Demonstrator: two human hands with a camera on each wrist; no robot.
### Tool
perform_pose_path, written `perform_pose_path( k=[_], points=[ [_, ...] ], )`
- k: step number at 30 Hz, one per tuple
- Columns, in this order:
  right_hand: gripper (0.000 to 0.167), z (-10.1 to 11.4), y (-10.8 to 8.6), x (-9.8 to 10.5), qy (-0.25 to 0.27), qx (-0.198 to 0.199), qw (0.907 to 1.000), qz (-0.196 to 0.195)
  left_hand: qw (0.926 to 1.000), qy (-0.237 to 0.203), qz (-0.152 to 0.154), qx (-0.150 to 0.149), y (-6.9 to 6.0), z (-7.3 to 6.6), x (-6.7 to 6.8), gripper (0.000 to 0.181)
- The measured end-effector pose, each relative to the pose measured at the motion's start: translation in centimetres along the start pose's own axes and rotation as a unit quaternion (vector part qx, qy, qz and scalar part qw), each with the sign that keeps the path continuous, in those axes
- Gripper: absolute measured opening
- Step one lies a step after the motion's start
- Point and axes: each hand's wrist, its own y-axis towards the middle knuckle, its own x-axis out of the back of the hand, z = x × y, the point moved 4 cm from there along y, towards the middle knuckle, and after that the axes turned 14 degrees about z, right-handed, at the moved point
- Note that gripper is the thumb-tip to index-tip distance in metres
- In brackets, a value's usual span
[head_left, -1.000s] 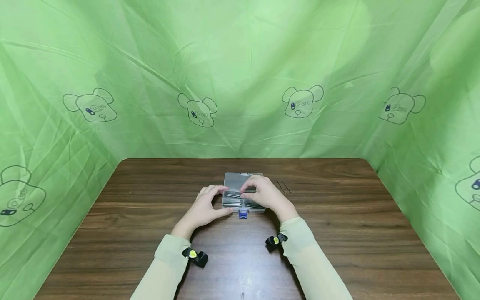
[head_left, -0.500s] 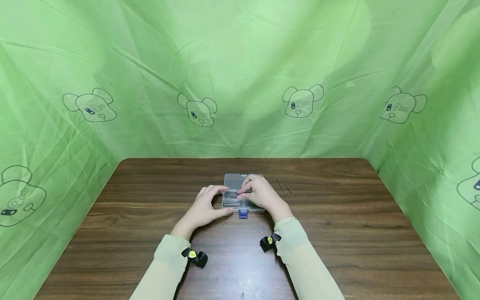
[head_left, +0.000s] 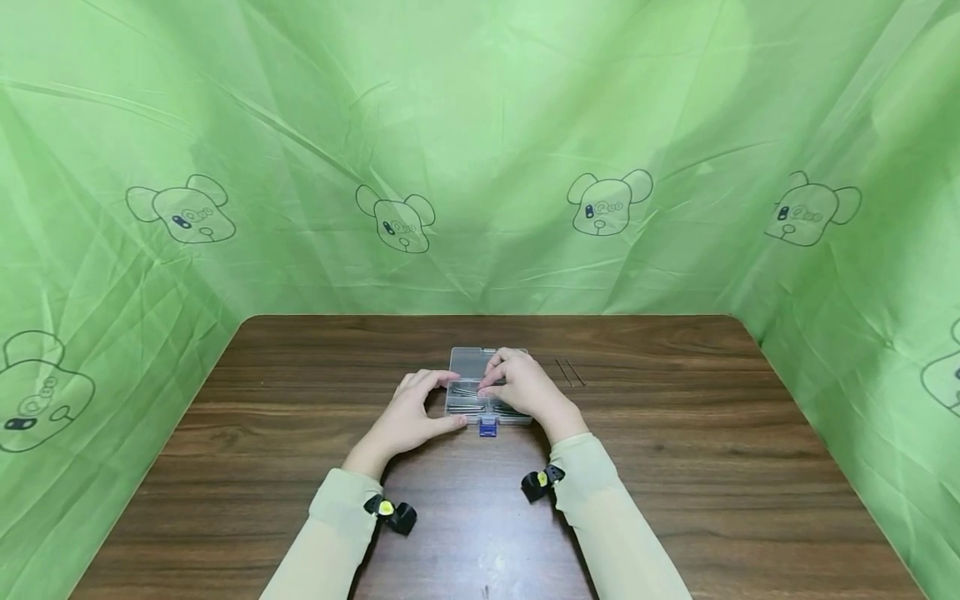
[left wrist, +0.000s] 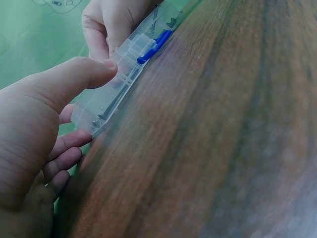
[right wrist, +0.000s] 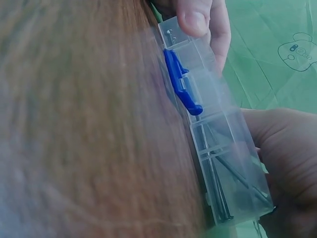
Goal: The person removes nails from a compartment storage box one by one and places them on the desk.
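Brown wood-grain tabletop (head_left: 675, 458) carries, toward its far edge, an open, clear rectangular plastic box (head_left: 468, 365) clamped by the left hand (head_left: 408, 417), while the right hand (head_left: 528, 387), just edged left, bends gathered fingertips over it, any pinch unclear, so work inside seems unfinished

Green cloth (head_left: 480, 117) (cartoon-printed) screens a table (head_left: 712, 417), making a booth.

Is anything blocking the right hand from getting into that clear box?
Nothing visible: the lid lies folded back on the far side of the clear box, and the right hand is at the open part.
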Motion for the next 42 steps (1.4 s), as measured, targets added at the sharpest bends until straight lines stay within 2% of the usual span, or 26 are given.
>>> perform_pose_path(
  k=[8, 16, 24, 31, 37, 42],
  points=[
    [0.008, -0.3, 0.1, -0.2, 0.004, -0.004, 0.9999, 0.009, 1.0000, 0.000, 0.000, 0.000, 0.0, 0.1, -0.1, 0.073],
    [0.006, -0.2, 0.2, 0.0, -0.015, -0.006, 0.9994, 0.031, 1.0000, -0.001, -0.003, -0.006, 0.0, 0.1, -0.1, 0.073],
    [0.006, -0.2, -0.1, 0.2, 0.010, 0.017, 0.9982, 0.056, 0.9999, -0.003, -0.002, -0.012, 0.0, 0.0, -0.1, 0.072],
    [0.008, -0.6, -0.7, 0.8, 0.025, 0.050, 0.9972, 0.049, 0.9999, -0.004, 0.001, -0.011, 0.0, -0.1, 0.0, 0.072],
    [0.008, -1.3, -1.7, 1.9, 0.057, 0.036, 0.9961, 0.057, 0.9999, -0.005, 0.002, -0.010, 0.0, 0.0, 0.0, 0.072],
    [0.007, -1.9, -2.0, 2.1, 0.050, 0.024, 0.9966, 0.061, 1.0000, -0.006, 0.003, -0.007, 0.0, 0.0, 0.0, 0.072]
  ],
)
